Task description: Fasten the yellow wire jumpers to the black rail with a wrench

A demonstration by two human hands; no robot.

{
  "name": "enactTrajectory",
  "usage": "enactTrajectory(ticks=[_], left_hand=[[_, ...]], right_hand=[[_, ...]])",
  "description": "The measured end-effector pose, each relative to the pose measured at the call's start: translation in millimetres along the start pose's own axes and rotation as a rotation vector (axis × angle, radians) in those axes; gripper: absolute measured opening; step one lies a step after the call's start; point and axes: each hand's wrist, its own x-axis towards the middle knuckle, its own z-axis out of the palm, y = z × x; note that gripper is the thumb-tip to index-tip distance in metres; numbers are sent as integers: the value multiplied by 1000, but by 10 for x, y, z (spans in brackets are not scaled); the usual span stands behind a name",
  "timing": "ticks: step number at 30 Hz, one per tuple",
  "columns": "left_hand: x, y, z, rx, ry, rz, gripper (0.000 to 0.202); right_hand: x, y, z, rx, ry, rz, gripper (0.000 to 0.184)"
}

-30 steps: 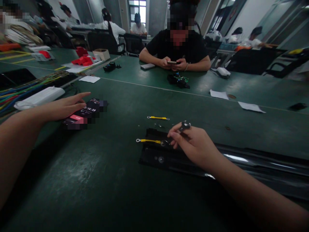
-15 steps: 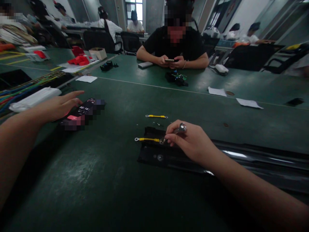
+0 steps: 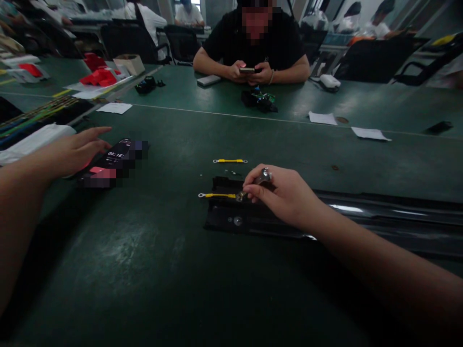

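Right hand (image 3: pixel 285 197): pinches wrench (image 3: pixel 259 179), its head on the yellow wire (image 3: pixel 219 195) atop black rail (image 3: pixel 224 222), seemingly for leverage. Left hand (image 3: pixel 68 154): fingers spread, beside phone (image 3: pixel 112 161), well left of rail.

Part of the phone (image 3: pixel 115 155) is blurred, the long black rail (image 3: pixel 379 218) runs off the right edge, and the tiny bits (image 3: pixel 231 172) are too small to tell.

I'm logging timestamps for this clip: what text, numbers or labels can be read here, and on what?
"00:16:" on the phone screen beside the left hand; its remaining digits are blurred.
Paper sheets on the table: too small to read.
Wrench in the right hand: no markings legible.
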Motion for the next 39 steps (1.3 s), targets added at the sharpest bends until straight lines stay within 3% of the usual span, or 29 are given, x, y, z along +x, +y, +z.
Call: enactTrajectory(ticks=[4,10,18,26,39], left_hand=[[9,3,-6,2,-34,-103,70],[80,-83,12,9,-79,-50,90],[23,-7,-12,15,-70,-82,80],[29,-36,-11,13,-54,-49,81],[44,-69,-10,-9,-92,-44,80]], right_hand=[[-14,15,4,15,1,7,9],[-11,8,9,37,9,19,9],[-13,-12,-10,38,-10,35,6],[-3,-49,-8,324,-30,187,4],[-22,41,-3,273,-27,36,15]])
